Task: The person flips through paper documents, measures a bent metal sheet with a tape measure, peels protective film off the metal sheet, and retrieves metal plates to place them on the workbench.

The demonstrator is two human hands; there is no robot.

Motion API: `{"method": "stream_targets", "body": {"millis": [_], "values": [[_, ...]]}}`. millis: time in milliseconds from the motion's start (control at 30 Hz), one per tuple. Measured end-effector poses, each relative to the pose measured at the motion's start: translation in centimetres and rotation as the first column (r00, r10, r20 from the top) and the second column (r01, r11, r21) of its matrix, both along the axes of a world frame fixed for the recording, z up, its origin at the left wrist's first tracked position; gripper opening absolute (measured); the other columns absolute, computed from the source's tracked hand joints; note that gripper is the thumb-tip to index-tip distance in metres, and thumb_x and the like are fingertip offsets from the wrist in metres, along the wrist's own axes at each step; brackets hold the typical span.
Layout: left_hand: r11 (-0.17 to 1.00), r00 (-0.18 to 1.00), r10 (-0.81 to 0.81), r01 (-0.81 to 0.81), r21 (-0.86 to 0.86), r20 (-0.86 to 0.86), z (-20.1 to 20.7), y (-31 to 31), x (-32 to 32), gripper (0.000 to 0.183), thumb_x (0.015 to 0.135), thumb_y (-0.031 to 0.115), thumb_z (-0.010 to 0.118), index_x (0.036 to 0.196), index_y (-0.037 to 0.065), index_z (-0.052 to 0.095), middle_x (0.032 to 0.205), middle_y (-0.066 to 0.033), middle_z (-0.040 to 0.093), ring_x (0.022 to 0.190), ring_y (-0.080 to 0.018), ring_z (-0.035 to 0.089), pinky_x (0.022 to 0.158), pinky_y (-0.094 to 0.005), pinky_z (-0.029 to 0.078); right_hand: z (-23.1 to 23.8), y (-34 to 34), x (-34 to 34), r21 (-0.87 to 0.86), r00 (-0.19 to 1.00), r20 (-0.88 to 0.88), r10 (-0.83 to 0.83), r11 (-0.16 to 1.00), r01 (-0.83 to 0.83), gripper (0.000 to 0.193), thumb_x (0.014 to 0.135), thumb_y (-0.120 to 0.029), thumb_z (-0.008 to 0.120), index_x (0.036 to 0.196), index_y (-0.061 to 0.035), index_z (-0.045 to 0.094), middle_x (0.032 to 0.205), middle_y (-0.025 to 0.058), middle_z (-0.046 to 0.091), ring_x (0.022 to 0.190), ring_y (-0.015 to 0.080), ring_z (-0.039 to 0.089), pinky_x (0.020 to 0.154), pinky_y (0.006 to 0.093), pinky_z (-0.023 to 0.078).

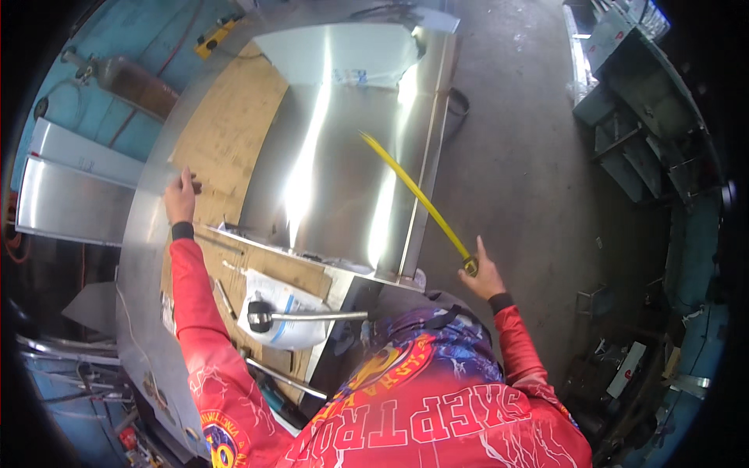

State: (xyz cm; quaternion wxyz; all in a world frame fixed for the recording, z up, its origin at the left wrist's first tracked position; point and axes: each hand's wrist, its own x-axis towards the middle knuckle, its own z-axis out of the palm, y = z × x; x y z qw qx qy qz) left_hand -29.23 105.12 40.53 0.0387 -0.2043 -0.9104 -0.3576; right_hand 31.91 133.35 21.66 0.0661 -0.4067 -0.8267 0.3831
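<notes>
Metal workshop | shiny sheet metal [335, 175] between left fingers [186, 179] and right fingers [481, 249] | gas cylinder [136, 86] beyond left fingers | black-headed mallet [260, 317] nearer the body than left fingers | yellow tape measure [425, 203] in right fingers | grey floor [511, 140] beyond them

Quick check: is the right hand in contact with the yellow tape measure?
Touching. The head view shows the right hand holding the case of the yellow tape measure, fingers against it, with the blade extended.

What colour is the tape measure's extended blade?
Bright yellow; the blade shows best in the head view, extending from the right hand.
</notes>
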Motion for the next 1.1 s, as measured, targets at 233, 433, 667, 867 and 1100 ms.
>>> {"method": "stream_targets", "body": {"millis": [233,433,667,867,1100], "values": [[0.999,0.998,0.05,-0.049,0.007,-0.047,0.2,0.1,0.4,0.05,0.095,0.043,0.049,0.087,-0.002,0.07,0.066,-0.0116,0.068,0.063,-0.0169,0.068,0.064,-0.0312,0.052,2.5,-1.2,-1.0,0.035,0.986,-0.103,-0.128,0.991,0.132,0.101,0.076,-0.025,0.073,0.151,-0.0071,0.008,0.099,0.0189,0.065,0.091,0.0373,0.064,0.082,0.0432,0.05],[0.993,0.994,0.107,-0.108,0.039,0.017,0.0,0.1,0.5,0.047,0.092,0.047,0.052,0.084,0.005,0.073,0.066,-0.0071,0.069,0.062,-0.0195,0.069,0.064,-0.0336,0.053,8.1,0.1,-7.9,0.207,0.944,-0.328,0.03,0.978,0.04,0.072,0.077,-0.018,0.074,0.139,-0.0059,0.039,0.118,0.0187,0.052,0.106,0.0372,0.054,0.09,0.0439,0.046],[0.959,0.97,0.179,-0.21,-0.189,-0.167,0.7,-0.3,1.2,0.042,0.086,0.051,0.057,0.074,0.014,0.075,0.067,-0.0126,0.067,0.068,-0.0308,0.066,0.066,-0.0405,0.052,8.4,-1.9,-19.4,0.377,0.873,-0.306,0.379,0.891,-0.254,0.074,0.071,-0.018,0.078,0.136,-0.0058,0.044,0.117,0.0172,0.05,0.112,0.0358,0.047,0.097,0.0429,0.042],[0.984,0.99,-0.005,-0.02,-0.175,-0.139,-0.4,-1.3,-0.5,0.046,0.088,0.049,0.057,0.081,0.007,0.075,0.066,-0.0094,0.068,0.062,-0.0216,0.066,0.062,-0.0352,0.05,6.1,-3.0,-17.8,0.347,0.82,-0.306,0.484,0.859,-0.377,0.061,0.072,-0.017,0.076,0.128,-0.0073,0.053,0.127,0.0169,0.049,0.119,0.0356,0.047,0.101,0.0423,0.041],[0.955,0.995,-0.068,0.043,-0.293,-0.076,-0.5,-1.5,-1.0,0.04,0.087,0.038,0.061,0.09,-0.001,0.071,0.068,-0.0133,0.068,0.063,-0.0225,0.067,0.062,-0.0357,0.05,3.4,1.4,-1.9,0.289,0.927,-0.373,-0.046,0.944,0.163,0.038,0.082,-0.009,0.067,0.119,-0.0053,0.059,0.116,0.0152,0.057,0.108,0.032,0.056,0.092,0.0388,0.047]]}}
